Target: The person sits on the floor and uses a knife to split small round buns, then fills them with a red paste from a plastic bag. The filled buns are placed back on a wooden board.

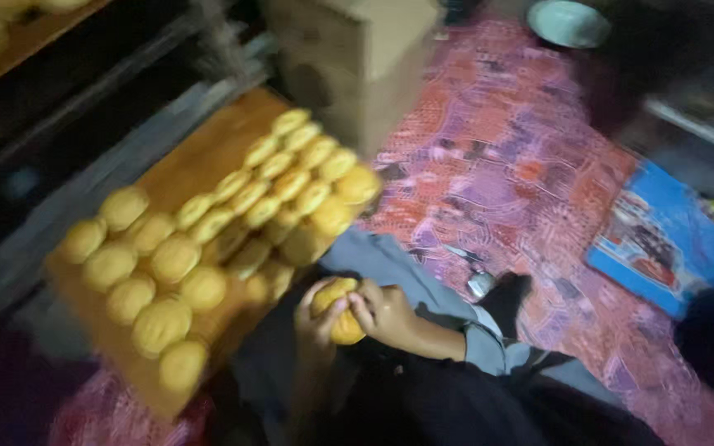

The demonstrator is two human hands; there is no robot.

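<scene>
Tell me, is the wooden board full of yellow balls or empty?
Nearly full. Rows of yellow balls cover most of the wooden board; only its far corner is bare. Both hands hold one more.

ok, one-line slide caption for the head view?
Both hands, left hand and right hand, cup a yellow dough ball beside a wooden board of similar balls.
</scene>
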